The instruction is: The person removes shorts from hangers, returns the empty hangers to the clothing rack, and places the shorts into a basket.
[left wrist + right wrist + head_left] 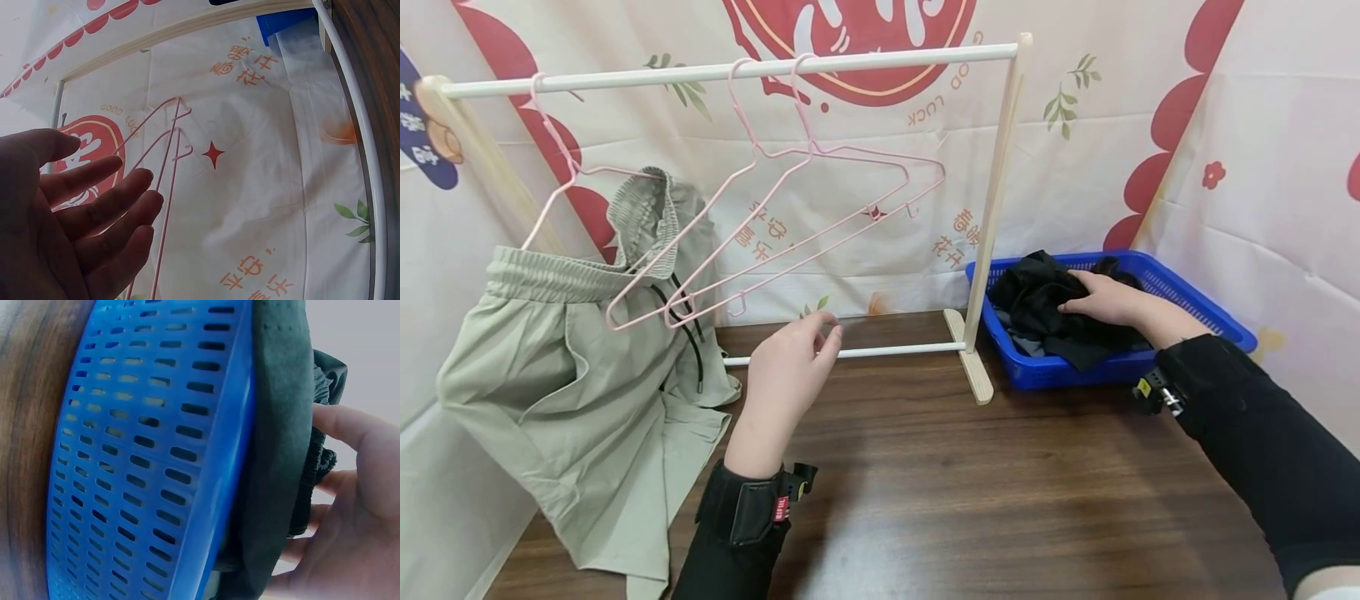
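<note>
In the head view my right hand (1108,298) is over the blue basket (1052,371), its thumb and fingers gripping a bunched black garment (1037,287). Gathered elastic fabric (306,487) shows by the fingers in the right wrist view; some fingertips are hidden behind it. My left hand (790,367) is raised in front of the rack, loosely bent and holding nothing. Just beyond it hang two bare pink hangers (775,196). At the left, grey-green drawstring pants (572,375) hang from another pink hanger (561,167).
The rack has a white top rail (880,60), wooden side posts (996,192) and a low white bar (902,350). Its foot (968,358) stands close to the basket. Printed cloth (1075,183) covers the back and sides. Below lies a dark wooden tabletop (962,492).
</note>
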Action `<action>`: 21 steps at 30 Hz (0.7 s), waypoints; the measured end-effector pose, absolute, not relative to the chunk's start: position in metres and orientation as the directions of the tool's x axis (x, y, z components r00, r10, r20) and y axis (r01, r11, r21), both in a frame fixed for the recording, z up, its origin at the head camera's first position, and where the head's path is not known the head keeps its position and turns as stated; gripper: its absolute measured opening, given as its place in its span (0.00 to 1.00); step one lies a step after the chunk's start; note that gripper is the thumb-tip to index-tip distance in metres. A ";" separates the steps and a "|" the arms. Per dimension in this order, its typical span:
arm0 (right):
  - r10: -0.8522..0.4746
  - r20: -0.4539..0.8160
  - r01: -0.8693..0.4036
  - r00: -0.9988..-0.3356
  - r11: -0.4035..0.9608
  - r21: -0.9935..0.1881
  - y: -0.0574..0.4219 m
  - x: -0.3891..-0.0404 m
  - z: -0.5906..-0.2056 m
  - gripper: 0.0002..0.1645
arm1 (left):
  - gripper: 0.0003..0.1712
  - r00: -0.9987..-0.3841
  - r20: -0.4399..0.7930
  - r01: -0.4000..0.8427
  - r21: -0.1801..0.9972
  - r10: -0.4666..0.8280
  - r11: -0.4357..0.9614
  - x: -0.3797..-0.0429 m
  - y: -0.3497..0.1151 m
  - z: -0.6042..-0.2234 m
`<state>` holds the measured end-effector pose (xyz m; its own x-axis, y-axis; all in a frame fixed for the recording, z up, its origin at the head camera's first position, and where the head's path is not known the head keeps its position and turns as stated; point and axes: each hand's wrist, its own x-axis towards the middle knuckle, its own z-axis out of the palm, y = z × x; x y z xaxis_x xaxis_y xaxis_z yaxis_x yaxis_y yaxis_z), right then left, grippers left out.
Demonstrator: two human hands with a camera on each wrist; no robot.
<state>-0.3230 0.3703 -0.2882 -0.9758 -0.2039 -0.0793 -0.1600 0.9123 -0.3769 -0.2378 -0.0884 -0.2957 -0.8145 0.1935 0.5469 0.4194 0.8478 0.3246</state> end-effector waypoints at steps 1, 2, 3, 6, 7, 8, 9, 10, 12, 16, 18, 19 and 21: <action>-0.202 -0.079 -0.159 -0.976 0.914 -0.374 0.369 -0.322 -0.288 0.47 | 0.13 -0.814 0.547 0.419 0.322 0.194 0.849 -0.238 -0.089 -0.296; -0.198 -0.081 -0.155 -0.977 0.915 -0.372 0.369 -0.320 -0.287 0.47 | 0.13 -0.815 0.545 0.417 0.318 0.195 0.851 -0.238 -0.089 -0.296; -0.193 -0.080 -0.151 -0.978 0.917 -0.369 0.367 -0.319 -0.286 0.47 | 0.13 -0.816 0.544 0.416 0.315 0.197 0.853 -0.238 -0.090 -0.296; -0.182 -0.066 -0.147 -0.981 0.922 -0.358 0.364 -0.314 -0.284 0.47 | 0.13 -0.819 0.538 0.412 0.308 0.200 0.858 -0.237 -0.091 -0.295; -0.177 -0.062 -0.144 -0.982 0.924 -0.355 0.362 -0.312 -0.283 0.47 | 0.13 -0.820 0.536 0.409 0.305 0.201 0.860 -0.237 -0.091 -0.295; -0.172 -0.056 -0.142 -0.983 0.926 -0.350 0.360 -0.311 -0.282 0.47 | 0.14 -0.822 0.533 0.407 0.301 0.202 0.862 -0.237 -0.092 -0.295; -0.167 -0.050 -0.140 -0.985 0.928 -0.344 0.358 -0.309 -0.280 0.47 | 0.14 -0.822 0.532 0.405 0.298 0.202 0.864 -0.237 -0.092 -0.295; -0.163 -0.042 -0.139 -0.986 0.932 -0.336 0.356 -0.308 -0.279 0.47 | 0.14 -0.823 0.530 0.403 0.295 0.202 0.867 -0.236 -0.093 -0.294; -0.148 -0.027 -0.132 -0.989 0.938 -0.320 0.351 -0.306 -0.278 0.46 | 0.15 -0.824 0.530 0.399 0.289 0.201 0.871 -0.236 -0.094 -0.294; -0.109 0.023 -0.111 -0.994 0.949 -0.296 0.341 -0.300 -0.275 0.46 | 0.16 -0.826 0.529 0.387 0.284 0.193 0.877 -0.234 -0.097 -0.292; -0.096 0.043 -0.105 -0.994 0.949 -0.298 0.335 -0.297 -0.275 0.47 | 0.16 -0.830 0.526 0.377 0.284 0.185 0.882 -0.233 -0.098 -0.291; -0.092 0.055 -0.104 -0.994 0.948 -0.300 0.331 -0.295 -0.274 0.47 | 0.16 -0.831 0.525 0.371 0.284 0.180 0.884 -0.233 -0.099 -0.291; -0.086 0.069 -0.103 -0.994 0.947 -0.305 0.324 -0.291 -0.274 0.46 | 0.16 -0.833 0.525 0.362 0.282 0.173 0.888 -0.232 -0.102 -0.290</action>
<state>-0.2907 0.3240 -0.2739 -0.9939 -0.0863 0.0686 -0.1032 0.9467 -0.3050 -0.2324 -0.1016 -0.2896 -0.8333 0.1727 0.5252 0.3620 0.8885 0.2821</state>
